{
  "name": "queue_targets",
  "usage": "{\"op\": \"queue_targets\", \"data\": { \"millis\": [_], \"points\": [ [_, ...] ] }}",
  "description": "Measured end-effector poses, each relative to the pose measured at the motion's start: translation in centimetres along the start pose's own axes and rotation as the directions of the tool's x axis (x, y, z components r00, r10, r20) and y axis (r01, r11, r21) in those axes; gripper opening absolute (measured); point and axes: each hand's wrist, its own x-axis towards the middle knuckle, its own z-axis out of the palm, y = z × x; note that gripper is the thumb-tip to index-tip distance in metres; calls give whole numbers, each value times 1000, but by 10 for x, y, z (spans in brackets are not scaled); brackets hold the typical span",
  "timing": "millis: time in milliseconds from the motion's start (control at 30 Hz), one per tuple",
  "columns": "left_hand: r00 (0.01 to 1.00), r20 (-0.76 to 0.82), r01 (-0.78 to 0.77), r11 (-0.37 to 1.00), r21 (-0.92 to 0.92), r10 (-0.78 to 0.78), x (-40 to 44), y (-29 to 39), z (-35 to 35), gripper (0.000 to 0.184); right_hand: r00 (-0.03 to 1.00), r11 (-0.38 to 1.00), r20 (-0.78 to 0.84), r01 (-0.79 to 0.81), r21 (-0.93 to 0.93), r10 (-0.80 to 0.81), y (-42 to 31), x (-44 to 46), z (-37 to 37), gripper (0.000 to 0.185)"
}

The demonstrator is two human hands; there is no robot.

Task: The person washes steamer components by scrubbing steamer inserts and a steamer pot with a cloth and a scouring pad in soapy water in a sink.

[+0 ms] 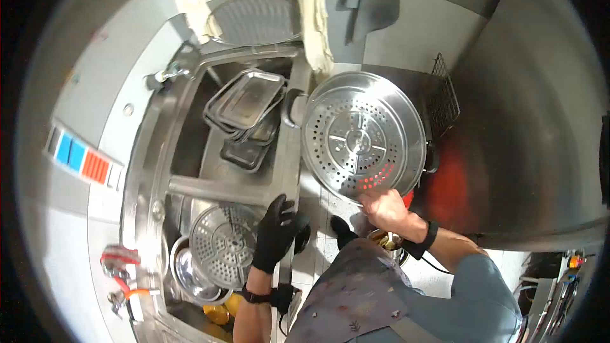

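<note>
My right hand [384, 209], bare, is closed on the near rim of a wide steel steamer pot [410, 130]. The pot has dark side handles, and its perforated bottom faces me. My left hand [274, 234], in a black glove, is over the sink's near edge with its fingers somewhat apart and nothing visible in them. Beside that hand, a round perforated steamer tray [222, 244] lies in the lower sink basin. Part of the tray's edge is hidden by the glove. A steel bowl [190, 273] sits partly under the tray.
Several rectangular metal trays [251, 98] are stacked in the upper sink basin [190, 146]. Yellow items [216, 314] lie in the lower basin. Cloths [311, 19] hang above. A wire rack [443, 98] and a large metal surface [527, 133] stand on the right. A metal container [391, 241] is below.
</note>
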Motion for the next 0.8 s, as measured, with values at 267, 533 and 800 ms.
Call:
{"op": "queue_targets", "data": {
  "millis": [267,533,800],
  "points": [
    [969,-144,-44,431,-901,-202,-168,35,-69,59,857,843,123,515,-154,-501,-188,-50,-70,14],
    [725,-569,-299,567,-767,-388,-358,-69,-63,44,508,508,166,860,-45,-846,-313,-37,-40,14],
    [122,-809,-500,668,-551,-576,-519,-44,-12,39,-124,-83,145,962,259,-982,-442,-20,-7,11]
  ]
}}
